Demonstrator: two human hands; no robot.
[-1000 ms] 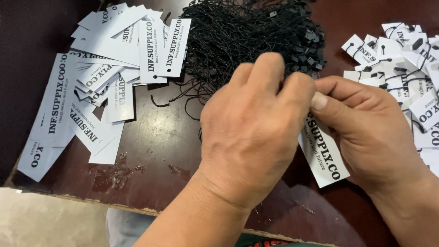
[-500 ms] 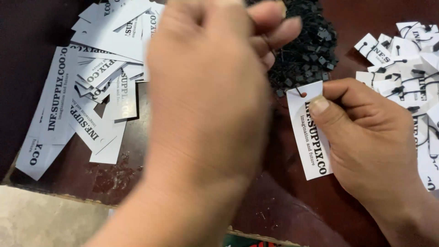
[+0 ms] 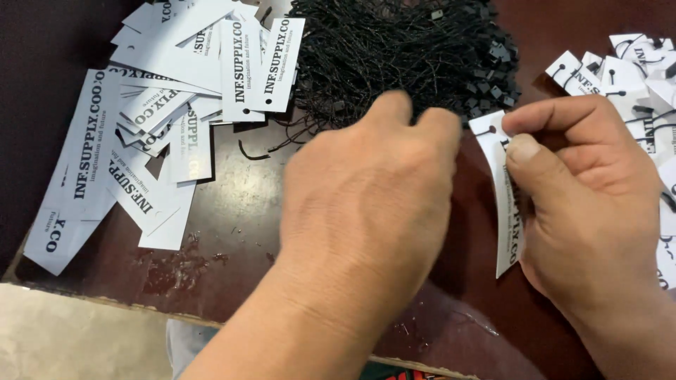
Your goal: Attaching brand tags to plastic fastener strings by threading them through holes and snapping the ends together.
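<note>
The right hand point(image 3: 598, 204) pinches a white paper tag point(image 3: 503, 204) by its top edge; the left hand point(image 3: 366, 204), grip hidden, reaches toward black strings point(image 3: 401, 49). Bare tabletop point(image 3: 232, 211) lies between the piles.

The left hand point(image 3: 366, 211) is blurring slightly and covering its own fingertips, so whatever they are gripping is staying unseen. The right hand point(image 3: 591, 211) is hiding most of the white paper tag point(image 3: 503, 204). At three o'clock, the strung tags point(image 3: 634, 77) are running off the edge.
</note>
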